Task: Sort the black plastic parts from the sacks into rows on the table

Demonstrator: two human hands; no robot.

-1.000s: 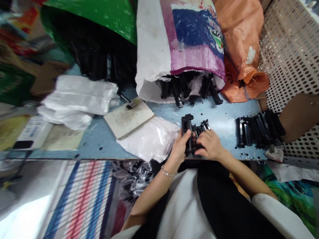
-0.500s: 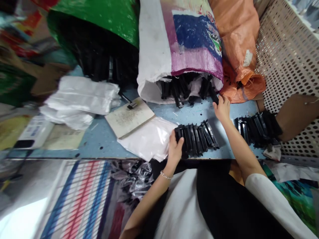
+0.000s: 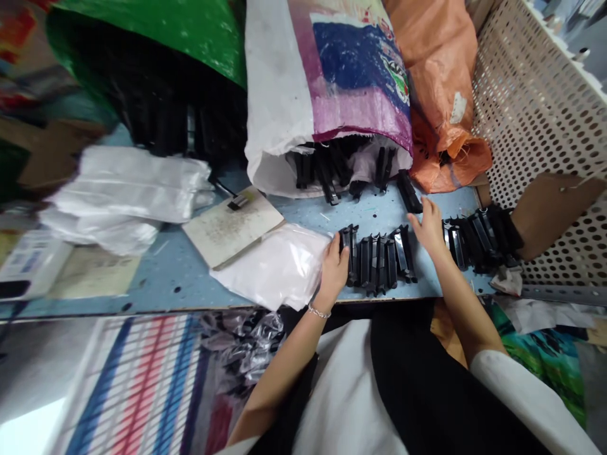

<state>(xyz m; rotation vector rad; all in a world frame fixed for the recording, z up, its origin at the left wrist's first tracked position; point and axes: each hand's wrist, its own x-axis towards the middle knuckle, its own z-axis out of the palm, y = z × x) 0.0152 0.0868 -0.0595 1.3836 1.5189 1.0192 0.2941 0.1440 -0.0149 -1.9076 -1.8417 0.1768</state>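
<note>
Counter point(image 3: 161, 281), light blue, flecked with debris. Contents: printed white-and-purple woven sack point(image 3: 279, 76), mouth toward front edge; single black piece point(image 3: 408, 193) near mouth; black plastic pieces point(image 3: 365, 262), gapped row along front; second row point(image 3: 478, 237), right; orange woven sack point(image 3: 436, 50); green sack point(image 3: 180, 31); stacked translucent bags point(image 3: 133, 183), left; white plastic bags point(image 3: 284, 262), stained flat board point(image 3: 232, 227) overlapping them.

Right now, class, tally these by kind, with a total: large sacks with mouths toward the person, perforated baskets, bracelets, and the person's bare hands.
Large sacks: 3 (green sack, printed sack, orange sack)
Perforated basket: 1
Bracelet: 1
Bare hands: 2 (left hand, right hand)
Total: 7
</note>
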